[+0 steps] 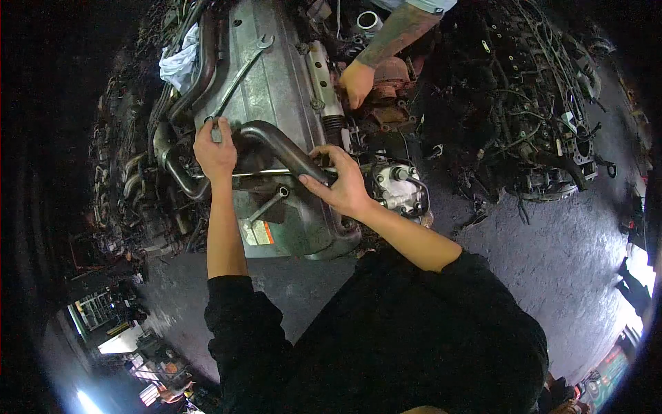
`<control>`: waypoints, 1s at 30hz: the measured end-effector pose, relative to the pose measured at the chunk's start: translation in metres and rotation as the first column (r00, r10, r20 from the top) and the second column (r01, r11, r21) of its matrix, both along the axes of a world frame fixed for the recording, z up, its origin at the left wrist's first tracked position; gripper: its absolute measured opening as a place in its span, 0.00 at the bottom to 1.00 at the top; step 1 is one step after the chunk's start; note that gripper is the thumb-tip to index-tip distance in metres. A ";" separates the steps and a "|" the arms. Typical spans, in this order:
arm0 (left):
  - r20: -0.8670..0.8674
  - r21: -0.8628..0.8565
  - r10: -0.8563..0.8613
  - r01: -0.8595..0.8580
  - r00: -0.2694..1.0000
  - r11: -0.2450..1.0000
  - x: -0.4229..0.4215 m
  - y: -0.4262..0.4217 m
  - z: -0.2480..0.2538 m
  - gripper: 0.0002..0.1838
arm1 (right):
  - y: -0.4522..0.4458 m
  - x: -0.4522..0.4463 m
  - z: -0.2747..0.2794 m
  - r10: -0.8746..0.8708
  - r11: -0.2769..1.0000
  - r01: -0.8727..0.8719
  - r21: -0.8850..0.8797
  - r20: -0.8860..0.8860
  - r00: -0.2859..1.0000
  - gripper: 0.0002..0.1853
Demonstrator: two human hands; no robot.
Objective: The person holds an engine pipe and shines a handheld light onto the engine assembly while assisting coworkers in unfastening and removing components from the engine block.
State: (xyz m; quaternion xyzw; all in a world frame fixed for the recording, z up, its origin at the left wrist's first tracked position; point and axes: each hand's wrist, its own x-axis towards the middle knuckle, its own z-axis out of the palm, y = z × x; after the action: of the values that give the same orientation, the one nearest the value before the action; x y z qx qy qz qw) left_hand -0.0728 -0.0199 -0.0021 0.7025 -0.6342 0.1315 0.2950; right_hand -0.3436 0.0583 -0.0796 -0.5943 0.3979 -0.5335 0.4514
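Observation:
My left hand (215,152) is closed at the lower end of a combination wrench (238,84), its thumb and fingertips at that end. The wrench slants across a grey engine cover (276,90), open jaw pointing away from me. My right hand (343,185) wraps around the lower end of a dark, curved pipe (279,148), thumb on the near side. The pipe's bent upper end lies close to my left hand. A thin shiny rod (255,172) runs below the pipe. Nearer to me, another wrench (269,204) with a round end rests on the cover.
Another person's hand (357,83) reaches to the engine's right side, beside a rusty brown part (391,79). A white cloth (181,61) is tucked at the upper left. A second engine (545,124) stands right; more engine parts (131,165) crowd the left.

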 end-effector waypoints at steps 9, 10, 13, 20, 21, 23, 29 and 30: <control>-0.031 -0.018 0.001 -0.002 1.000 1.000 0.003 -0.001 -0.004 0.24 | 0.000 -0.001 0.003 0.019 0.999 -0.018 0.043 -0.027 0.999 0.26; -0.031 -0.017 0.002 -0.002 1.000 1.000 0.002 -0.001 -0.003 0.24 | 0.001 -0.001 0.002 0.017 0.999 -0.016 0.043 -0.023 1.000 0.26; -0.062 -0.002 -0.011 0.011 0.998 1.000 0.004 -0.001 -0.004 0.24 | 0.001 0.000 0.001 0.014 0.999 -0.013 0.047 -0.022 1.000 0.26; -0.062 0.016 -0.007 0.008 0.998 1.000 -0.002 0.001 0.001 0.22 | 0.000 0.000 -0.001 0.020 1.000 -0.019 0.024 -0.018 1.000 0.25; -0.066 0.022 -0.010 0.012 0.998 1.000 -0.002 0.001 0.001 0.22 | 0.000 0.000 -0.001 0.020 1.000 -0.019 0.024 -0.019 1.000 0.25; -0.071 0.022 -0.018 0.020 0.997 1.000 -0.001 0.001 0.001 0.22 | 0.000 0.001 -0.001 0.012 1.000 -0.011 0.019 -0.024 1.000 0.25; -0.061 0.013 -0.013 0.014 0.998 1.000 0.001 0.000 -0.001 0.21 | -0.001 0.001 -0.002 0.035 0.998 -0.035 0.048 0.010 0.999 0.25; -0.033 0.013 -0.002 0.002 0.999 1.000 0.001 0.000 -0.001 0.21 | -0.001 0.001 -0.002 0.038 0.998 -0.038 0.046 0.010 0.999 0.25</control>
State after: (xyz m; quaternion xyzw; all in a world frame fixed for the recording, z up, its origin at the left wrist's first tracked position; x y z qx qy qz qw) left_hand -0.0721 -0.0201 -0.0026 0.7058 -0.6308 0.1158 0.3009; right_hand -0.3425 0.0573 -0.0814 -0.5888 0.3967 -0.5182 0.4770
